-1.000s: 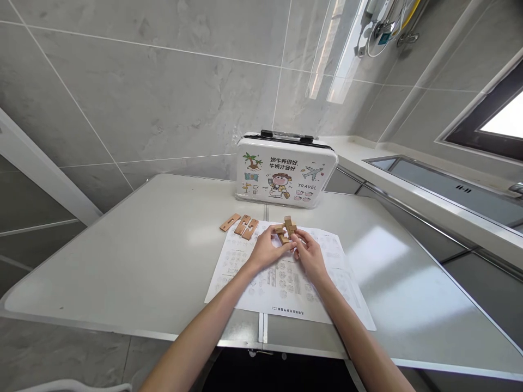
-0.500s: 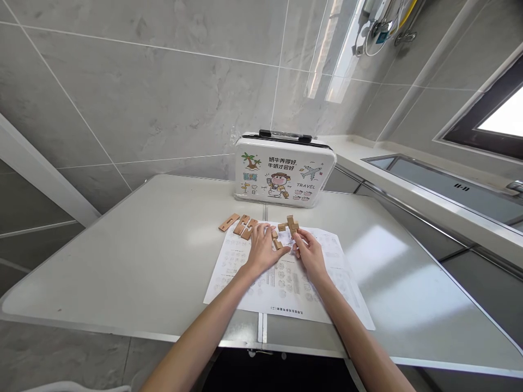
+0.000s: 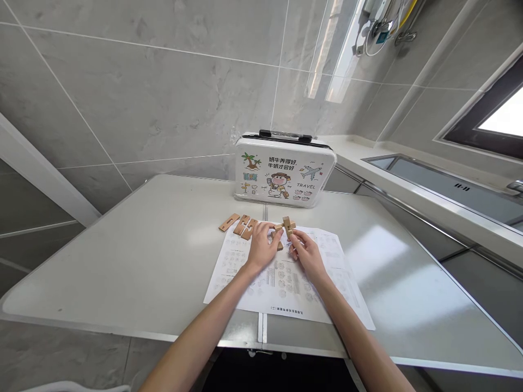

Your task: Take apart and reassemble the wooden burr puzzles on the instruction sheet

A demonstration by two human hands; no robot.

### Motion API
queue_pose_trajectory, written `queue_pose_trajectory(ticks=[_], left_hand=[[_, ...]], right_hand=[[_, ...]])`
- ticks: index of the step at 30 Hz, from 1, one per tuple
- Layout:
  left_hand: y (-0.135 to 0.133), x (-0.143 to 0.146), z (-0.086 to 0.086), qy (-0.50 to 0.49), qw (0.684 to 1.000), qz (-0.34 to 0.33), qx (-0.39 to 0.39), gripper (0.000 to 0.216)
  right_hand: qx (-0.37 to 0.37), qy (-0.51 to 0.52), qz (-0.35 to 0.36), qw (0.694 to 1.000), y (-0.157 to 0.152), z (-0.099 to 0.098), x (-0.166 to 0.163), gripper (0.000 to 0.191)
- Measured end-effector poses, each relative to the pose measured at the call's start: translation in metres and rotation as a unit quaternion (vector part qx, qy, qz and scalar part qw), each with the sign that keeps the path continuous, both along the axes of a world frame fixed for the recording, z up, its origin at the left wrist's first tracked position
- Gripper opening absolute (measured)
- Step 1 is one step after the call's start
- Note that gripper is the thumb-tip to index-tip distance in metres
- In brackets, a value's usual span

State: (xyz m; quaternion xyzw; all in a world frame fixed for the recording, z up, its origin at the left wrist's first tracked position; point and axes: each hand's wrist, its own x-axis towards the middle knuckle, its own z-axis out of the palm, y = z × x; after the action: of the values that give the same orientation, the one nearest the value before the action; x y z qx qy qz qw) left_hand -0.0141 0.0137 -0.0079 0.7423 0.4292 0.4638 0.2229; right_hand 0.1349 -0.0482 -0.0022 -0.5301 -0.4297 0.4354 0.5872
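Note:
My right hand (image 3: pixel 307 255) pinches the lower end of a partly joined wooden interlocking puzzle (image 3: pixel 287 223), held just above the paper. My left hand (image 3: pixel 262 247) is closed at the left side of the same puzzle, thumb and fingertips on its left bar. A loose notched wooden piece (image 3: pixel 280 246) lies under my left thumb, partly hidden by the hand. Left of that hand sit several flat wooden pieces with cut-outs, among them a slotted plate (image 3: pixel 229 221) and a notched plate (image 3: pixel 242 224). Beneath both hands lies a printed instruction sheet (image 3: pixel 286 299) with small diagrams.
A white cartoon-printed case (image 3: pixel 261 188) with a black handle stands at the back of the folding table (image 3: pixel 134 261), against the tiled wall. To the right run a counter (image 3: pixel 429 209) and a sink (image 3: pixel 433 179). The table's front edge is close to my body.
My left thumb and fingers have risen from the loose piece to the puzzle's left bar. The puzzle has turned and shifted slightly left in my right hand.

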Motion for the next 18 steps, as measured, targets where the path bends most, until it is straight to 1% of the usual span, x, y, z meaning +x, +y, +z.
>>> queue_pose_trajectory(ticks=[4, 9, 12, 15, 18], left_hand=[[0.0006, -0.0002, 0.0008, -0.015, 1.000, 0.009, -0.010, 0.016], [0.0009, -0.0011, 0.0019, -0.029, 0.999, 0.001, -0.025, 0.016], [0.0020, -0.0014, 0.0013, -0.034, 0.999, 0.000, -0.026, 0.015], [0.0036, -0.0021, -0.0002, -0.039, 0.998, 0.021, -0.037, 0.014], [0.0051, -0.0043, -0.0009, -0.035, 0.996, 0.060, -0.052, 0.017]], right_hand=[[-0.008, 0.011, 0.012, 1.000, -0.0004, 0.0007, -0.0004, 0.047], [-0.015, 0.044, 0.031, 0.998, 0.0005, 0.0011, 0.0016, 0.047], [-0.015, 0.040, 0.032, 0.999, 0.0003, 0.0017, 0.0012, 0.049], [-0.015, 0.005, 0.041, 0.999, -0.0008, 0.0019, -0.0020, 0.050], [-0.012, -0.020, 0.050, 0.998, -0.0017, 0.0012, -0.0055, 0.053]])
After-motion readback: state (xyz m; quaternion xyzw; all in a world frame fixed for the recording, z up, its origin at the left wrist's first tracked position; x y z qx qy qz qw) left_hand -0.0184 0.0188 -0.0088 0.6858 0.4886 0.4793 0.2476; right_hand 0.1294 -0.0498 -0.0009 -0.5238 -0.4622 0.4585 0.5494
